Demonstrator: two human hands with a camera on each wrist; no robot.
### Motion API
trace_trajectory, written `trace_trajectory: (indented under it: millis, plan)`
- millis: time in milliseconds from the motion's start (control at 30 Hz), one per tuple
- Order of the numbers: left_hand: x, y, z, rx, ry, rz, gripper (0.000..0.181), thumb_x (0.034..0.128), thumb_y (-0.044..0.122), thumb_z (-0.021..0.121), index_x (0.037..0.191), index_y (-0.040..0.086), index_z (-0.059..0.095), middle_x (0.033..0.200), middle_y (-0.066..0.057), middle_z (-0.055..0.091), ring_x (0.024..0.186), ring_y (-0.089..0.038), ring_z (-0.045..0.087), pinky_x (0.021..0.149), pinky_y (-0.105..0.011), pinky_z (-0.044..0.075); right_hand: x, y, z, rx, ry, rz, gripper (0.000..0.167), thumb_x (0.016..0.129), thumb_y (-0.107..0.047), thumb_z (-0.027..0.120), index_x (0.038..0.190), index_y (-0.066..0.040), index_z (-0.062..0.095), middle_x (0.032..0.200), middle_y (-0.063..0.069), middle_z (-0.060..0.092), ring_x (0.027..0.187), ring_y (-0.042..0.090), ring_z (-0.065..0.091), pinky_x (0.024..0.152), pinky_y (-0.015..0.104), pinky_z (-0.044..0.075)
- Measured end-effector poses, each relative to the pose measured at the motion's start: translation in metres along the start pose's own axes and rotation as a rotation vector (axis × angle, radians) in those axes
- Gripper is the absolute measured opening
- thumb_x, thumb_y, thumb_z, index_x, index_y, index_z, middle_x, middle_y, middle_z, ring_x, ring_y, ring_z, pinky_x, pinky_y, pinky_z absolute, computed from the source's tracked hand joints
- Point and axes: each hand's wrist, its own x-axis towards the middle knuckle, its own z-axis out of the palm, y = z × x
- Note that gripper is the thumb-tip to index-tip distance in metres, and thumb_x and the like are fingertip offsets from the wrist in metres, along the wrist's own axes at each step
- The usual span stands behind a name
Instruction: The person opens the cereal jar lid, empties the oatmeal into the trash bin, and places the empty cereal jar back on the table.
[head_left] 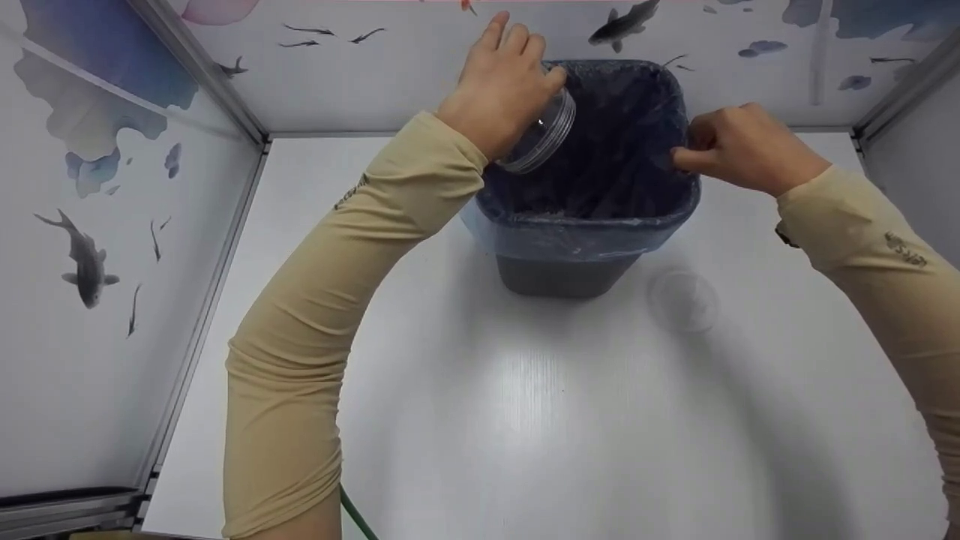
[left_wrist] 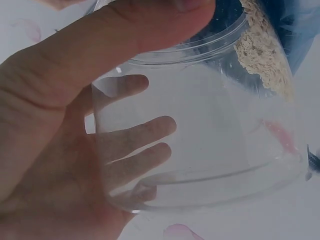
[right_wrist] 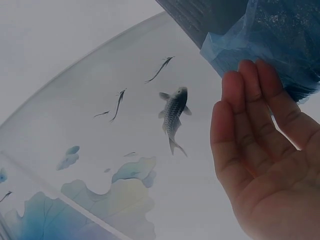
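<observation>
My left hand (head_left: 504, 86) grips a clear jar (head_left: 553, 135) at the left side of the trash can (head_left: 555, 277), the jar tilted with its mouth towards the inside. Pale flakes like oats (left_wrist: 262, 55) gather near the jar's mouth in the left wrist view; the rest of the jar looks see-through. A blue plastic bag (head_left: 570, 238) lines the trash can and folds over its rim. At the right rim, my right hand (head_left: 750, 146) holds the lined edge, thumb inside and fingers (right_wrist: 252, 87) against the outside. The bottom of the trash can is too dark to make out.
A clear round lid (head_left: 682, 301) lies on the white table (head_left: 525, 420), right of and nearer than the trash can. Printed panels (head_left: 360, 82) with fish wall the table at the back and sides. A green cord (head_left: 357, 514) shows at the front edge.
</observation>
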Motion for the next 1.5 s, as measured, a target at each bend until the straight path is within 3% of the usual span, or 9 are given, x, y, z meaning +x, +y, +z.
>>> trace_trajectory:
  millis: [267,633,933,1200,1500]
  plan:
    - [0.000,0.000,0.001,0.014,0.018,-0.008,0.054,0.0978,-0.001,0.051,0.148,0.015,0.038,0.144,-0.018,0.035,0.133,-0.035,0.030,0.116,-0.046,0.008,0.000,-0.001,0.000,0.005,-0.008,0.003,0.030,0.090,-0.024,0.060,0.068,-0.005,0.056,0.056,0.001,0.044,0.049,0.015,0.035,0.044,0.028,0.027]
    - [-0.003,0.000,0.000,0.016,0.030,0.017,0.061,0.0918,0.003,0.063,0.146,0.014,0.038,0.142,-0.018,0.038,0.131,-0.035,0.032,0.116,-0.046,0.009,0.000,-0.001,0.000,0.009,-0.017,0.004,0.031,0.091,-0.024,0.059,0.066,-0.007,0.054,0.054,-0.001,0.041,0.047,0.013,0.031,0.044,0.028,0.025]
    - [0.000,0.003,0.003,0.024,0.049,0.020,0.054,0.0962,-0.003,0.052,0.145,0.018,0.042,0.144,-0.016,0.038,0.134,-0.035,0.030,0.117,-0.044,0.008,0.000,-0.001,0.000,0.008,-0.011,0.003,0.030,0.091,-0.024,0.059,0.068,-0.006,0.055,0.056,0.001,0.043,0.049,0.014,0.034,0.044,0.028,0.027]
    - [0.001,0.006,0.002,0.049,0.001,0.044,0.062,0.0938,0.003,0.060,0.149,0.020,0.037,0.148,-0.016,0.034,0.138,-0.034,0.026,0.117,-0.043,0.006,0.000,-0.001,0.000,0.005,-0.011,0.006,0.031,0.091,-0.024,0.059,0.067,-0.006,0.053,0.055,0.000,0.042,0.049,0.014,0.033,0.044,0.028,0.026]
    - [0.002,0.011,0.004,0.103,0.003,0.065,0.062,0.0937,-0.003,0.057,0.146,0.023,0.039,0.147,-0.014,0.034,0.139,-0.032,0.025,0.117,-0.042,0.003,0.000,-0.001,0.000,0.005,-0.010,0.022,0.031,0.090,-0.023,0.059,0.065,-0.007,0.050,0.055,-0.001,0.040,0.048,0.014,0.032,0.045,0.028,0.026]
